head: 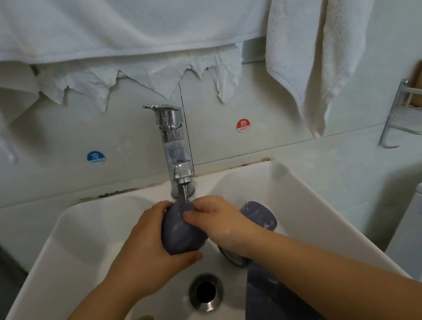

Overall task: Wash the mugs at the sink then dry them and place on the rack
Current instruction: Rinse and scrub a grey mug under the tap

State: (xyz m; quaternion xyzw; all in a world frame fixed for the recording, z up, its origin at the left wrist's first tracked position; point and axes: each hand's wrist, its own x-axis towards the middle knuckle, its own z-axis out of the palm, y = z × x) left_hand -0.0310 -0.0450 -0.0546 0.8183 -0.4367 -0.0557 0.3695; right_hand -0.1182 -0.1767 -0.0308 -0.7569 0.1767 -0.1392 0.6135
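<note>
Frame centre: left hand point(146, 247) and right hand point(219, 224) both clamped around grey mug point(181, 230) under running tap point(174, 142), over sink point(58, 254).

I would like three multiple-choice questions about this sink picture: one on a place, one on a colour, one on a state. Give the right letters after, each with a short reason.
1. Where is the mug that both hands hold?
A. on the wall rack
B. under the running tap
C. on the washing machine

2. What colour is the round sticker marked HOT?
A. red
B. blue
C. green

3. What is the state of the tap?
A. shut off, dry
B. water is running
C. hidden by a towel

Answers:
1 B: the left hand and right hand grip the dark mug directly below the spout of the tap, over the sink.
2 A: the HOT sticker is red; the COLD sticker is blue.
3 B: a stream of water falls from the spout onto the mug.
</note>
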